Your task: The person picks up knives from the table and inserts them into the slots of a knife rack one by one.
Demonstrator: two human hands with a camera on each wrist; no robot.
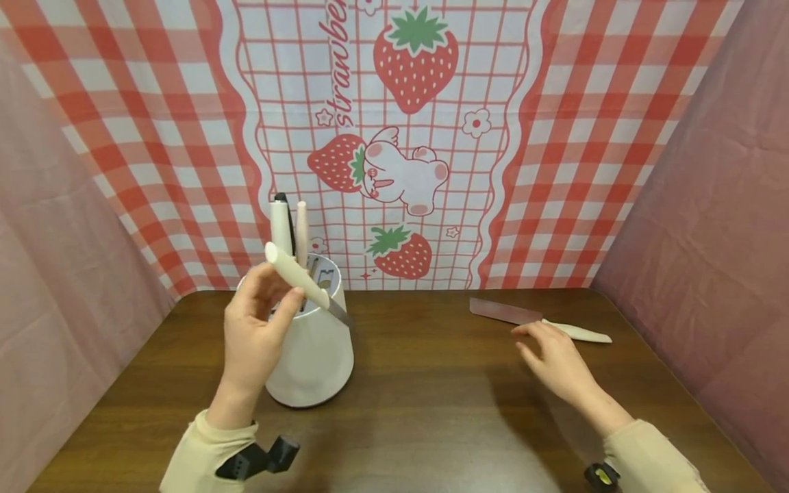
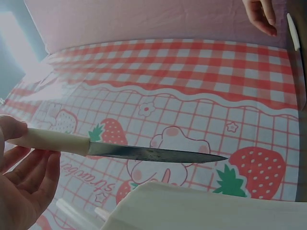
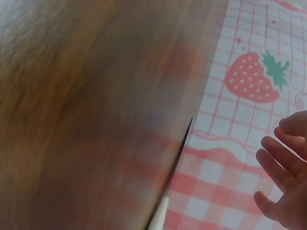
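My left hand (image 1: 251, 339) pinches the cream handle of a knife (image 1: 297, 275) between thumb and fingers, above a white round knife block (image 1: 313, 366). In the left wrist view the slim pointed blade (image 2: 153, 154) is bare along its whole length and out of the slots. Several handles, white, black and pale pink (image 1: 302, 229), stick up from the block's far left side. My right hand (image 1: 557, 366) holds nothing, its fingers loosely bent. A broad-bladed knife (image 1: 505, 311) with a cream handle lies on the table just beyond those fingertips.
The brown wooden table (image 1: 419, 424) ends at a red-and-white checked cloth (image 1: 592, 171) printed with strawberries. Pink cloths hang on the left (image 1: 68, 233) and right (image 1: 703, 233). Slots show in the grey top (image 1: 329, 263) of the block.
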